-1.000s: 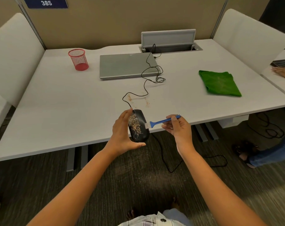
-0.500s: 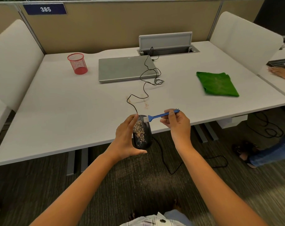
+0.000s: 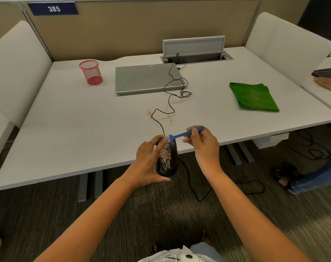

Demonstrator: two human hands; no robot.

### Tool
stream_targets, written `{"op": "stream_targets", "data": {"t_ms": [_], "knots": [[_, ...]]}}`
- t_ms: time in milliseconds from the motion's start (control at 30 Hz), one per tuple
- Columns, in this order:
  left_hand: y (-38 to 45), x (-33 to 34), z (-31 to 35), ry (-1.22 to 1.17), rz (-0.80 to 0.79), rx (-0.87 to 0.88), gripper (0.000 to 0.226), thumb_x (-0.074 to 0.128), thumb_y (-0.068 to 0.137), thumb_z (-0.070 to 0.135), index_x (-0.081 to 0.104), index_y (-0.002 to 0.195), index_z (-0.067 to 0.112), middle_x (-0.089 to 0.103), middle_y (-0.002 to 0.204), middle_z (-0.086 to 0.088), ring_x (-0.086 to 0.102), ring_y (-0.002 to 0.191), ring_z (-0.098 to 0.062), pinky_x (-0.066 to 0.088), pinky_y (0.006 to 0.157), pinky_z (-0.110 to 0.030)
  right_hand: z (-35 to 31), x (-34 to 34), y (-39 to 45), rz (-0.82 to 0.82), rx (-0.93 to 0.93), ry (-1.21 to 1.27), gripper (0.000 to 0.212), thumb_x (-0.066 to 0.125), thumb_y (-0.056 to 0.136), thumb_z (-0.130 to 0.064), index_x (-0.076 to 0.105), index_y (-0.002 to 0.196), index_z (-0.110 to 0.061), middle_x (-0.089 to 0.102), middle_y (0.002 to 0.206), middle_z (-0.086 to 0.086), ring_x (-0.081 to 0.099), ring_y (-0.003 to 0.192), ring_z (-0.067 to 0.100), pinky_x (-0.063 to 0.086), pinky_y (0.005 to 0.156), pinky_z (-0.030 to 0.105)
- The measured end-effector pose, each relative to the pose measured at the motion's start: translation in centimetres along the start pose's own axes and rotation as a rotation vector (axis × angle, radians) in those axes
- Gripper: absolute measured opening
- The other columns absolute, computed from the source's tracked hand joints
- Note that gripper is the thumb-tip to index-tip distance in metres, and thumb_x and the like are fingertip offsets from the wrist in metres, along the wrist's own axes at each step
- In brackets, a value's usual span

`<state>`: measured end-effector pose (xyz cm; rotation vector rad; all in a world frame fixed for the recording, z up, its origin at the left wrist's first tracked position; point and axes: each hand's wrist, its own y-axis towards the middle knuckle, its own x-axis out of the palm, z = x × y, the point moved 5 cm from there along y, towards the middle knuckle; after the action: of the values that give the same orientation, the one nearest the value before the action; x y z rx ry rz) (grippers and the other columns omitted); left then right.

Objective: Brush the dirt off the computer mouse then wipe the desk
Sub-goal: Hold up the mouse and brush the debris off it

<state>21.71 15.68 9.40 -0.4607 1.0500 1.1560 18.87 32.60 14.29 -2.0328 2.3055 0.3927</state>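
Note:
My left hand [image 3: 148,163] grips a black computer mouse [image 3: 168,161] at the desk's front edge, partly over the floor. Tan crumbs cover the mouse's top. My right hand [image 3: 202,144] pinches a small blue brush [image 3: 181,134] by its handle, and the white bristles touch the mouse's far end near the cable. The mouse's black cable [image 3: 170,95] runs in loops across the white desk [image 3: 75,125] to the port box at the back. Some crumbs [image 3: 170,121] lie on the desk beside the cable. A folded green cloth [image 3: 253,96] lies at the right.
A closed grey laptop [image 3: 145,78] lies at the back centre, a red mesh cup [image 3: 91,72] to its left, an open cable box [image 3: 195,53] behind. White side panels flank the desk. Another person's hand [image 3: 327,84] and feet [image 3: 285,176] show at the right. Crumbs scatter the carpet below.
The brush head has moved from the mouse's right side up to its far end. The mouse is held slightly higher, toward the desk edge.

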Motion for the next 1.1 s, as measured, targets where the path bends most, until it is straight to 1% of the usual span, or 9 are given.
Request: {"op": "stream_targets", "data": {"t_ms": [67,133,300,467,633,700,800,933,1100], "knots": [[0.0,0.0,0.2,0.02,-0.004,0.001,0.12,0.079,0.058,0.055,-0.009,0.14,0.043,0.009,0.151,-0.008,0.015,0.134,-0.028,0.013,0.111,-0.052,-0.1,0.1,-0.1,-0.007,-0.019,-0.029,0.014,0.046,0.095,-0.022,0.06,0.092,-0.021,0.066,0.075,-0.007,0.067,0.074,0.008,0.055,0.081,0.038],[0.0,0.0,0.3,0.054,-0.013,0.005,0.119,0.079,0.059,0.053,-0.007,0.14,0.041,0.01,0.151,-0.01,0.013,0.135,-0.029,0.01,0.111,-0.053,-0.2,0.0,-0.1,0.003,-0.033,-0.044,0.014,0.046,0.095,-0.022,0.059,0.091,-0.023,0.065,0.074,-0.008,0.066,0.074,0.006,0.055,0.08,0.038],[0.1,0.0,0.4,0.081,-0.027,-0.005,0.121,0.079,0.059,0.053,-0.012,0.137,0.045,0.008,0.152,-0.012,0.004,0.138,-0.029,0.0,0.112,-0.048,-0.4,0.0,0.2,0.044,-0.039,-0.068,0.016,0.045,0.095,-0.023,0.06,0.096,-0.018,0.065,0.076,-0.008,0.066,0.076,0.006,0.055,0.081,0.035],[0.3,0.2,0.1,0.053,-0.019,-0.033,0.123,0.081,0.058,0.049,-0.014,0.136,0.048,0.005,0.152,-0.011,-0.001,0.138,-0.03,-0.007,0.109,-0.04,-0.4,0.7,0.0,-0.018,-0.035,-0.064,0.014,0.046,0.095,-0.024,0.059,0.094,-0.021,0.066,0.074,-0.007,0.066,0.075,0.006,0.055,0.082,0.036],[0.3,0.4,-0.2,0.064,-0.052,-0.048,0.122,0.079,0.059,0.052,-0.018,0.134,0.053,-0.002,0.152,-0.003,-0.007,0.139,-0.029,-0.006,0.108,-0.041,0.0,0.2,0.3,0.046,-0.002,0.003,0.018,0.045,0.095,-0.023,0.061,0.097,-0.015,0.066,0.079,-0.007,0.068,0.08,0.012,0.054,0.084,0.041],[0.3,0.4,-0.1,0.061,-0.047,-0.043,0.122,0.079,0.059,0.052,-0.016,0.135,0.051,-0.001,0.152,-0.006,-0.006,0.139,-0.029,-0.006,0.109,-0.041,0.3,0.4,0.3,0.033,0.027,0.0,0.018,0.045,0.095,-0.023,0.061,0.098,-0.014,0.066,0.078,-0.006,0.068,0.08,0.012,0.054,0.085,0.041],[0.4,0.2,0.0,0.059,-0.041,-0.031,0.12,0.079,0.06,0.051,-0.012,0.137,0.047,0.003,0.152,-0.01,-0.003,0.14,-0.031,-0.006,0.111,-0.042,0.9,1.0,0.2,-0.012,0.072,0.033,0.016,0.045,0.095,-0.023,0.06,0.096,-0.016,0.067,0.076,-0.003,0.067,0.079,0.012,0.055,0.083,0.036],[0.3,0.1,0.1,0.074,-0.041,-0.014,0.119,0.079,0.06,0.051,-0.011,0.137,0.047,0.004,0.152,-0.011,-0.002,0.14,-0.032,-0.006,0.111,-0.042,1.1,0.5,0.5,0.061,0.117,0.158,0.017,0.045,0.095,-0.022,0.061,0.089,-0.021,0.067,0.079,-0.002,0.068,0.075,0.008,0.056,0.076,0.023],[0.2,0.0,-0.1,0.053,-0.027,-0.023,0.119,0.079,0.059,0.052,-0.011,0.137,0.046,0.006,0.151,-0.011,0.0,0.139,-0.031,-0.008,0.111,-0.041,1.4,1.1,0.3,0.022,0.124,0.126,0.016,0.045,0.095,-0.022,0.061,0.094,-0.017,0.067,0.077,-0.003,0.068,0.075,0.007,0.055,0.076,0.023]]}}
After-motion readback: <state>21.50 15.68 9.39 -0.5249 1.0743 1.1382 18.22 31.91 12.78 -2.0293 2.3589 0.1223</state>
